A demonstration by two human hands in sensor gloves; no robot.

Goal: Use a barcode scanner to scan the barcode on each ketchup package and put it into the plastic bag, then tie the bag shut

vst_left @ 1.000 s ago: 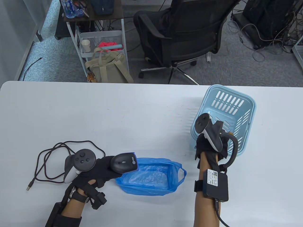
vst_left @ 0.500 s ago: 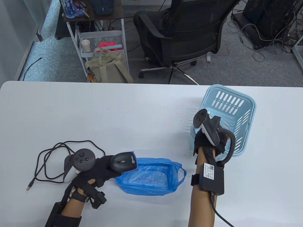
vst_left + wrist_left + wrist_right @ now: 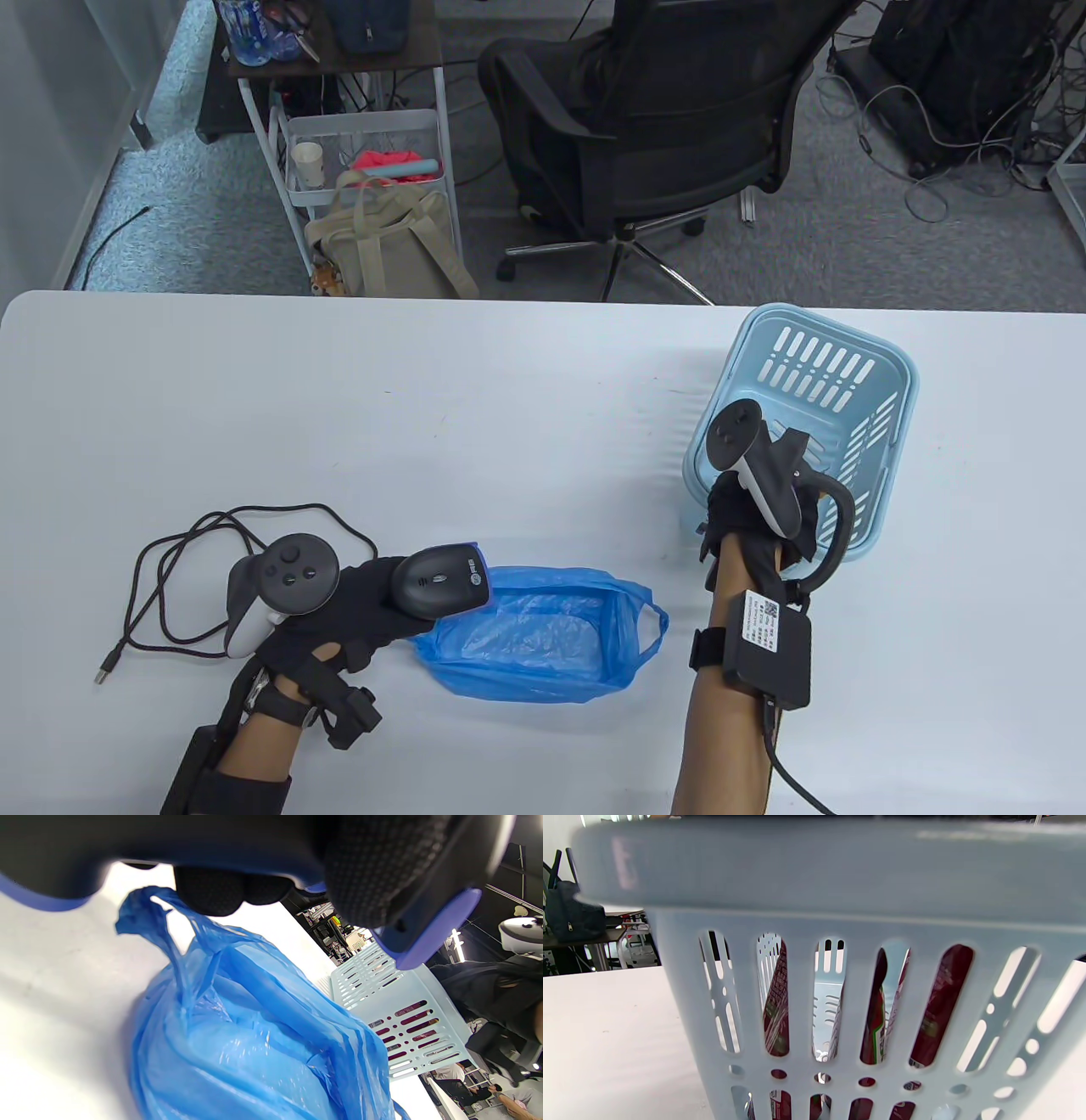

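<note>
My left hand (image 3: 382,607) grips a black barcode scanner (image 3: 441,581) just left of the open blue plastic bag (image 3: 543,637), which lies flat on the table. In the left wrist view the scanner (image 3: 382,866) fills the top, above the bag (image 3: 237,1035). My right hand (image 3: 806,522) reaches into the near end of the light blue basket (image 3: 848,382); its fingers are hidden under the tracker and below the rim. Red ketchup packages (image 3: 874,1014) stand inside the basket (image 3: 814,870), seen through its slots.
The scanner's black cable (image 3: 195,577) loops on the table left of my left hand and ends in a loose USB plug (image 3: 103,675). An office chair (image 3: 662,110) and a white trolley (image 3: 365,170) stand beyond the table's far edge.
My right hand shifted a little left and back to the right inside the basket. The left hand, scanner and bag have barely moved.
</note>
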